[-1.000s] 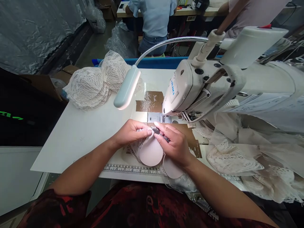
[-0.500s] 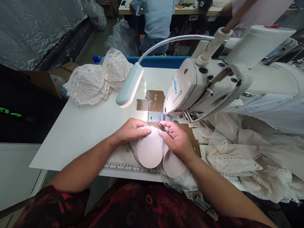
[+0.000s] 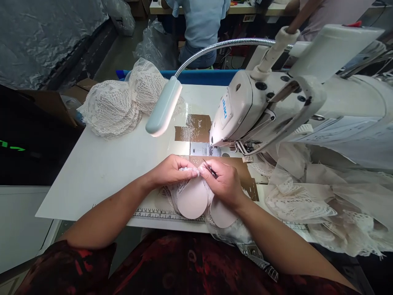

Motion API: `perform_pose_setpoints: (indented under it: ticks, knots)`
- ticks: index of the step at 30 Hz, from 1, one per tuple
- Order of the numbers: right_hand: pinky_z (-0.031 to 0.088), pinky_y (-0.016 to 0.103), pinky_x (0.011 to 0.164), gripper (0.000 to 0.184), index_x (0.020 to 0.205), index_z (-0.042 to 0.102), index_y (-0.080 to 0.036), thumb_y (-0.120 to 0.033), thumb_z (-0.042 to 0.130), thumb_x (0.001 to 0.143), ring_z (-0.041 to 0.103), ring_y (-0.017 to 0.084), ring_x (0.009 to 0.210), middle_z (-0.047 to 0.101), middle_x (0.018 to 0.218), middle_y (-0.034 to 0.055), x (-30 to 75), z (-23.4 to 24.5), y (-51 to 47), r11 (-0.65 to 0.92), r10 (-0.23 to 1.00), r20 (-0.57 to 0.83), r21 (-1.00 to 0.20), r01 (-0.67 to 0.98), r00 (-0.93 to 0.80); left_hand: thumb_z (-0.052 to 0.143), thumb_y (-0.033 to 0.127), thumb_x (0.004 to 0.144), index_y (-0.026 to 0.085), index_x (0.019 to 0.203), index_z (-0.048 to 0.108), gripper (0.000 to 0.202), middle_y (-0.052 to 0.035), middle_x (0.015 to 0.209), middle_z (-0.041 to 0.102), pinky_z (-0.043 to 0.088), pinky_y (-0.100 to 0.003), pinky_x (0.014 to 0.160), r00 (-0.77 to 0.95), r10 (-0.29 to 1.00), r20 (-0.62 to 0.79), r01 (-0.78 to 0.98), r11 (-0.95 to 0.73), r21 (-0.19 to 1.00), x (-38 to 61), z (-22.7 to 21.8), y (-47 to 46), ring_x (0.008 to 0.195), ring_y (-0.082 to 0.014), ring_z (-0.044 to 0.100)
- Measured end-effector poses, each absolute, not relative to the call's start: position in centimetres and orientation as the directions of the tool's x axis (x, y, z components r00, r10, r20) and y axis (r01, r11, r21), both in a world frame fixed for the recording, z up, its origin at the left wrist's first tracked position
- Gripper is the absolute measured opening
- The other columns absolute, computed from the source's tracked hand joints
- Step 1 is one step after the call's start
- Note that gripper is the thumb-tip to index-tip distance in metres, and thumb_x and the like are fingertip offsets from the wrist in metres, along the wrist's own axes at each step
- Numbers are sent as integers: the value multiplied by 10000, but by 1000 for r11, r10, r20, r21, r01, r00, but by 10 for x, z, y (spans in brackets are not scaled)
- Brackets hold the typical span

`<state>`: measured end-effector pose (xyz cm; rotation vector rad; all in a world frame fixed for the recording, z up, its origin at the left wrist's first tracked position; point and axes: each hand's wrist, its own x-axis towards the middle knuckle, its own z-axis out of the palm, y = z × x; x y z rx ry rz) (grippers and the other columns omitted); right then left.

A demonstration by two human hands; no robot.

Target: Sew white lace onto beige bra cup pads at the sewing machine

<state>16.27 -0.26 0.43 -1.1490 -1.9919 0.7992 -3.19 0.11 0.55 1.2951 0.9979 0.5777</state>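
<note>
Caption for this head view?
Left hand and right hand, which grips a thin dark tool, pinch a pale pink lace-edged fabric cup before a white sewing machine.

A white tabletop (image 3: 101, 172) is carrying a sewing machine (image 3: 245, 110) on its right half. A pile of lace cups (image 3: 113, 108) is sitting at the far left corner. Brown tape patches (image 3: 193, 128) are sticking beside the machine's head. A printed ruler (image 3: 166, 215) is running along the near edge, with two padded cups (image 3: 192, 200) resting on it. Loose lace fabric (image 3: 307, 200) is spilling over the right side.
</note>
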Motion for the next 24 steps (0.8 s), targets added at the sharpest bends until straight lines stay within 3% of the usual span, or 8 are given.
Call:
perform_pose_setpoints:
  ticks: [4,11,16,19,22,24]
  knots:
    - [386,245,570,168,726,546,-200,-265,487,869,508,131,584,583,643,-1,165,4,-1,435,887,259,-743,508,-381,698,365,775,125,825,722,247,-41,762,675,441,-209,612,470,826,-310,148,273,951,-33,6,2,680,-122,575]
    - [369,284,545,53,808,524,-212,-220,480,779,532,186,601,605,667,33,170,-10,2,549,836,338,-511,662,-432,691,368,777,116,774,693,253,-6,648,601,378,-194,536,481,811,-334,153,297,942,-35,6,2,589,-94,506]
    - [366,297,546,89,844,530,-208,-228,479,774,543,206,612,630,694,54,177,-12,7,489,867,335,-433,757,-369,706,369,753,117,750,683,253,-12,666,613,398,-196,538,445,818,-363,168,322,932,-39,7,2,594,-101,527]
    - [367,285,539,48,796,487,-220,-243,451,816,523,180,583,599,661,33,180,-5,4,503,862,367,-528,684,-350,705,366,750,124,743,673,244,-11,684,619,412,-189,542,395,839,-375,198,320,926,-41,7,2,608,-101,537]
    - [387,264,551,119,761,449,-225,-280,434,865,500,144,575,560,649,6,179,7,-4,569,809,377,-692,444,-450,694,372,761,128,760,665,246,-13,699,622,416,-184,536,374,848,-376,210,318,925,-42,7,2,615,-101,543]
    - [383,253,537,160,753,457,-219,-311,438,882,469,125,556,534,637,-7,180,14,-8,522,791,325,-799,297,-518,687,379,766,126,785,664,255,-22,724,633,427,-188,544,385,842,-378,199,324,925,-41,8,2,631,-109,557]
